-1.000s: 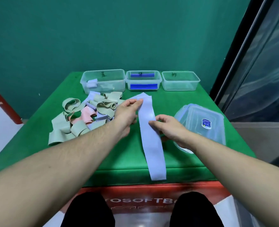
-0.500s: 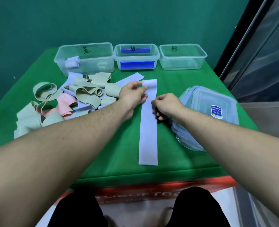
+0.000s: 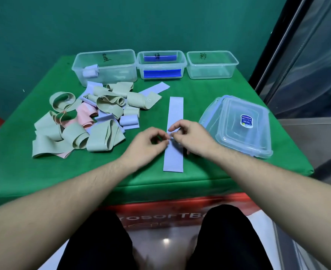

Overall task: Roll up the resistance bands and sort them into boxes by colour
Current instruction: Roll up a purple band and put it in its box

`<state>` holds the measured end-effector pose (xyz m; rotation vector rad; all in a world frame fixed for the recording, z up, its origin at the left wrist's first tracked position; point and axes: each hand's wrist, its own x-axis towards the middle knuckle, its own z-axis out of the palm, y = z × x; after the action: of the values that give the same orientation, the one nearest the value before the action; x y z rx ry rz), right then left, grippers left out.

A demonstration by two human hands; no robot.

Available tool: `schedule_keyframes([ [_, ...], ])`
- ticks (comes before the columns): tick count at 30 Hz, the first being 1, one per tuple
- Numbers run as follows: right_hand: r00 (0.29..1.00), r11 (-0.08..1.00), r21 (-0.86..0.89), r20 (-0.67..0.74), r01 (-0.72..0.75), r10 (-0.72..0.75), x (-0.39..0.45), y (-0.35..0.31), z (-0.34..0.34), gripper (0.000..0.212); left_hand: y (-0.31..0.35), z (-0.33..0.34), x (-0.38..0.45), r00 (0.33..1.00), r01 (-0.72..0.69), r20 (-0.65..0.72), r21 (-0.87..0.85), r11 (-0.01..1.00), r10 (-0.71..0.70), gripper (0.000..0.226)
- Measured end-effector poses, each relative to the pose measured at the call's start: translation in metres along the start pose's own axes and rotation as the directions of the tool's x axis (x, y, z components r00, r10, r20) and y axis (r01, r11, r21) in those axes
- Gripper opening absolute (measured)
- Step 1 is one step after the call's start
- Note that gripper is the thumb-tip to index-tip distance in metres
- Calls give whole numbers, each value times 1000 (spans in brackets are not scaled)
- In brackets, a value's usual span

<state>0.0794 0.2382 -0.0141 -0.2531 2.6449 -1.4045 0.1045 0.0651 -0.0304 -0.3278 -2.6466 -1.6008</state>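
Your left hand (image 3: 148,142) and right hand (image 3: 190,136), fingers curled, both pinch mid-length the flat, matte lilac band (image 3: 175,112) (a long strip) lying on the green cloth (image 3: 199,106).

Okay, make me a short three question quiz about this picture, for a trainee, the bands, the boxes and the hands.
1. True or false: the flat pale blue resistance band under the hands is already rolled up.
2. Which clear plastic box at the back already holds a rolled pale blue band? A) left box B) middle box C) right box
3. Fill in: the stack of clear plastic lids lies to the ____ of the flat band.

Key
1. False: it lies flat, with the left hand and right hand pinching at its middle.
2. A
3. right
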Motion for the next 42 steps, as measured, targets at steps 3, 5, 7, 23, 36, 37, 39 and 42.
schedule_keyframes([
  [3, 997, 995, -65, -21, 75, -77, -26, 13, 4, 11, -9, -5, -29, 988, -122, 111, 125, 985, 108, 18],
  [5, 992, 989, -74, 3, 130, -130, -43, 20, 4, 9, -13, -9, -38, 970, -204, 177, 204, 958, 168, 25],
  [7, 978, 974, -92, 51, 206, -202, -59, 26, 1, 16, -14, -11, -44, 957, -252, 214, 284, 925, 195, 31],
  [23, 999, 998, 47, -14, 39, -38, -72, 30, 9, 13, 0, 7, -50, 998, 54, 21, 17, 998, -55, 9],
  [36, 979, 987, -69, -137, 145, -153, -73, 38, 17, 17, -14, 16, -53, 991, -51, -114, 134, 990, 67, 4],
  [37, 977, 986, -78, -145, 148, -158, -74, 39, 17, 17, -15, 15, -55, 991, -71, -97, 158, 985, 87, 7],
  [39, 973, 983, -97, -158, 155, -169, -76, 40, 18, 16, -16, 13, -57, 991, -107, -59, 205, 973, 121, 15],
  [42, 964, 973, -141, -167, 183, -205, -79, 42, 21, 13, -18, 13, -59, 983, -159, -36, 307, 938, 179, 18],
])
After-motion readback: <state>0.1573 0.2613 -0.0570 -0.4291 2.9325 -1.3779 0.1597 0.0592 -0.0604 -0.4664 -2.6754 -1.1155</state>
